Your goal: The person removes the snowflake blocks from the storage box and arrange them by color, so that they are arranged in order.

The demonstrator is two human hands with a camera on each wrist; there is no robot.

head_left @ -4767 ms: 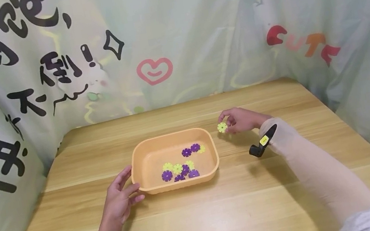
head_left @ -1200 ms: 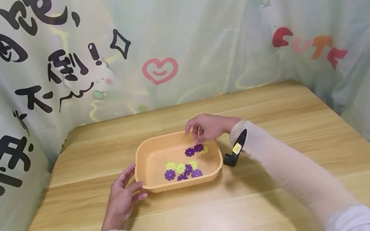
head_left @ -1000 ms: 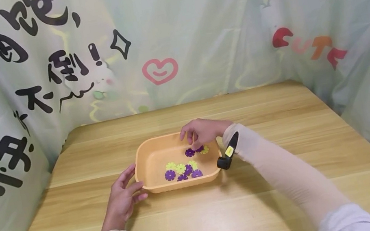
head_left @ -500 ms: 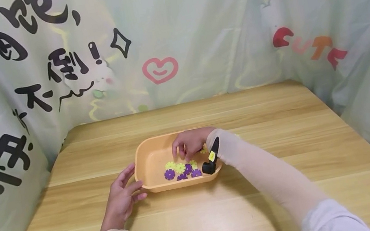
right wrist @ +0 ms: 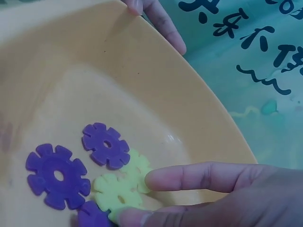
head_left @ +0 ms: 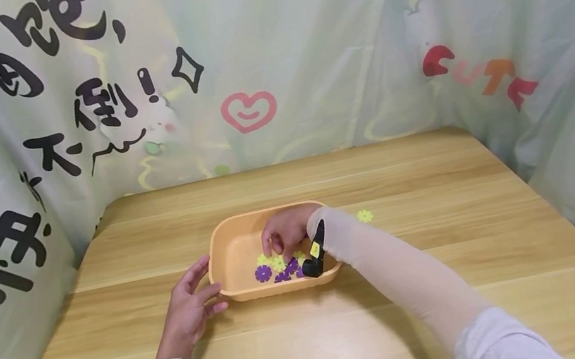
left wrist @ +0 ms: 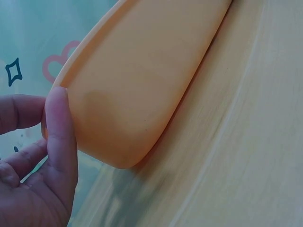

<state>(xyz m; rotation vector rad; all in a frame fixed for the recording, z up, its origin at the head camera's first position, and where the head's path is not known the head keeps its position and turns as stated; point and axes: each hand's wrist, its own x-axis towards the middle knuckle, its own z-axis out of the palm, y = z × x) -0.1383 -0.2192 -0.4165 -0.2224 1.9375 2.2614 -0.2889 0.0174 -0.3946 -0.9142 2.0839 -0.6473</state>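
Orange tray (head_left: 225, 251) sits mid-tabletop (head_left: 452, 259) with purple and yellow flower discs (right wrist: 110, 189) heaped near its front wall; one yellow disc (head_left: 365, 216) already lies outside on the wood, so most look left to move. Right hand (head_left: 285, 234) reaches down inside, fingertips (right wrist: 142, 218) closing on a yellow one (not lifted yet). Left hand (head_left: 189, 309), fingers relaxed, steadies the tray's corner
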